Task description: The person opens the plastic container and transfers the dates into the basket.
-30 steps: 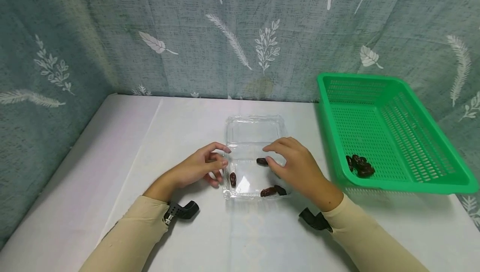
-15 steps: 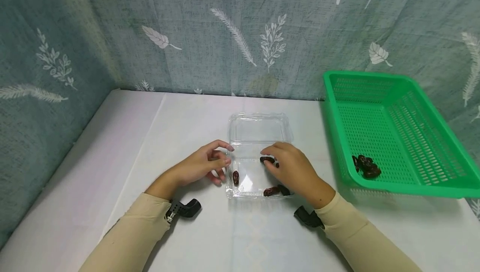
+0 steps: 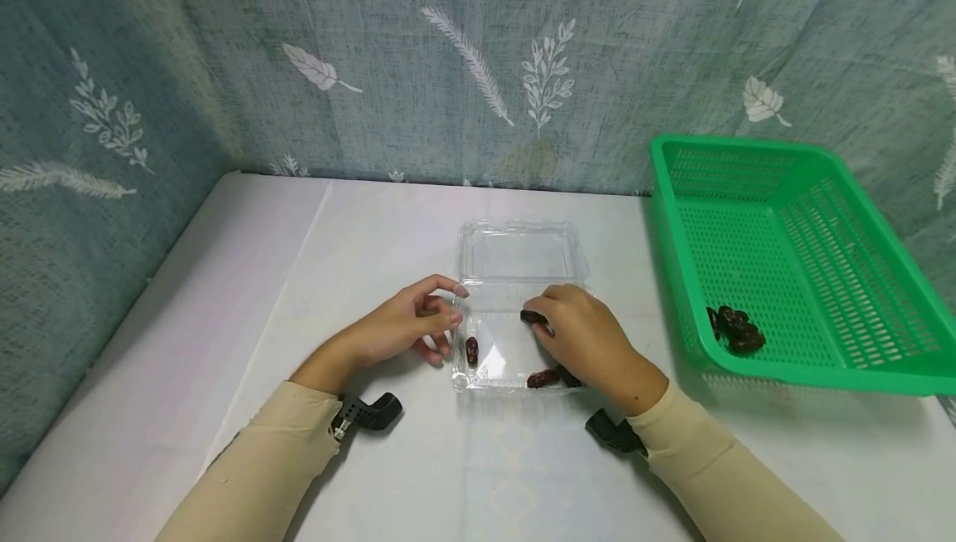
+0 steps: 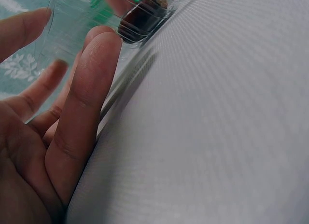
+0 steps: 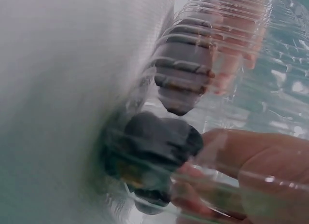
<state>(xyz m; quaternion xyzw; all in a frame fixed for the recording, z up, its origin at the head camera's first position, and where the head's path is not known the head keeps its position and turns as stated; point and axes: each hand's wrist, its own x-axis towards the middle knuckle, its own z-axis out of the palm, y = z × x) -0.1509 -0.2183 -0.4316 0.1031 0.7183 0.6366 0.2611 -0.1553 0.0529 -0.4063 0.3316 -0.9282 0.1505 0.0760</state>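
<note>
A clear plastic clamshell box lies with its lid folded back, and a few dates sit inside it. My right hand reaches into the box and pinches a dark date between thumb and fingers. Near the front right corner lie a reddish-brown date and a darker one, partly under my hand. Another date rests along the left side. My left hand is beside the box's left edge, fingers loosely bent and holding nothing; the left wrist view shows its fingers apart.
A green perforated basket stands at the right with a small cluster of dates in its near left corner. White cloth covers the table. A patterned grey-green curtain hangs behind.
My right hand has moved slightly down and left, its thumb and fingers closing around the dark date. My left hand keeps its pose. The head view has shifted slightly.
</note>
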